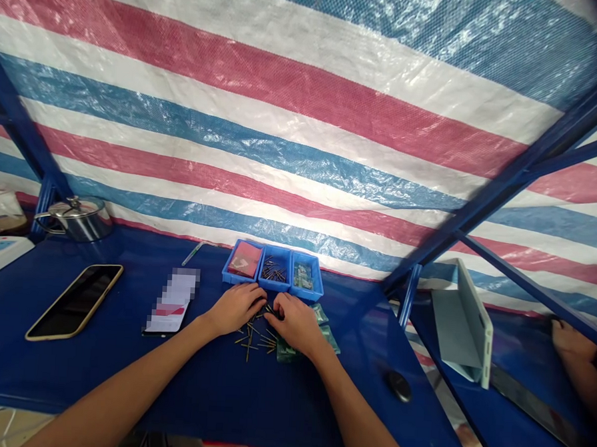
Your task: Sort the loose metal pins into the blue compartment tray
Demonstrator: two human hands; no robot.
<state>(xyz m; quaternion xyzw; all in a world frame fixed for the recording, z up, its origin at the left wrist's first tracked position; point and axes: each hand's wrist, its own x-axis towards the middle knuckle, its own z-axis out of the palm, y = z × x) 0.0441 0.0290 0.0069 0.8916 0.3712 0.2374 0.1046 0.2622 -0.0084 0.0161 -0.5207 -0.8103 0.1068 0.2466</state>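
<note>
Thin brass-coloured metal pieces [248, 344], like small drill bits or long screws, lie scattered on the blue table. Over the top of this pile my left hand [236, 308] is closed, its fingers bent together; what they hold is hidden. Facing it, my right hand [296, 322] has curled fingers and thumb around something small and dark that I cannot make out. Green-printed plastic packets [288, 351] lie partly under the right hand and wrist. Just beyond both hands stand three joined blue bins: red cards in the left bin [244, 259], thin metal pieces in the middle bin [275, 270], packets in the right bin [303, 277].
On the left lie a dark-screened phone [74, 303], a lit phone [171, 303], a pen-like stick [191, 254] and a lidded metal pot [80, 219]. To the right are a black mouse-like object [399, 385], a tablet in a case [465, 332] and another person's hand [572, 341].
</note>
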